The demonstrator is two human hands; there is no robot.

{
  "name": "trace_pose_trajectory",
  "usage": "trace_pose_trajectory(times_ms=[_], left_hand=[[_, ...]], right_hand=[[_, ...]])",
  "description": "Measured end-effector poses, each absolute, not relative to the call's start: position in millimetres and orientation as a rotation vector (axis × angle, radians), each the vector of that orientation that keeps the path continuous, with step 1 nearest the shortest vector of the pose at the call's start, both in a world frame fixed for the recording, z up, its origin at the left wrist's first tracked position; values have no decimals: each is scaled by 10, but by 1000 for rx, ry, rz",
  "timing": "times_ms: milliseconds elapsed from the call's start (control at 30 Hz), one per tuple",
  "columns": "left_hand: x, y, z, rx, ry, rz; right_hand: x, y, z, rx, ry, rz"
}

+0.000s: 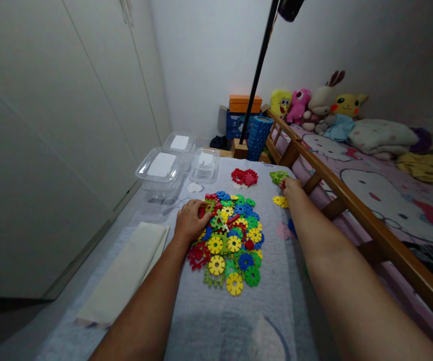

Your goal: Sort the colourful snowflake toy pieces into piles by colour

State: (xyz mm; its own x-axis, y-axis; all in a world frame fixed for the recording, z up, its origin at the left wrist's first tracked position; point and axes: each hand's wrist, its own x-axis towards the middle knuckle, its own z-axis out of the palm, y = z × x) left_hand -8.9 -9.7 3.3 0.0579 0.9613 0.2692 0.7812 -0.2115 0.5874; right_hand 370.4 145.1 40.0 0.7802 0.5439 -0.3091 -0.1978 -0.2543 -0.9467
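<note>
Toy pieces (234, 244) heaped on the cloth (197, 311), long axis running away from me. My left hand (190, 219) is nearer, curled over the heap's left edge; can't tell if pinching. Heap lies left of my right hand (290, 184), fingers bent at green pieces (277, 176), hold unclear.

Discs (231, 285) are made of smooth plastic, tubs (146, 170) of glossy, clear plastic; matt, crinkled cloth (197, 326) is spread; the rail (334, 178) is formed of glossy wood.
</note>
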Motion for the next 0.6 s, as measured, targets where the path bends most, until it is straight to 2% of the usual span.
trace_pose_trajectory(times_ms=[433, 600], left_hand=[[-90, -80, 9, 2067, 1778, 876], [-93, -79, 4, 2062, 1781, 880]], right_hand=[[3592, 1413, 454, -1515, -246, 785], [3454, 1243, 497, -1483, -477, 840]])
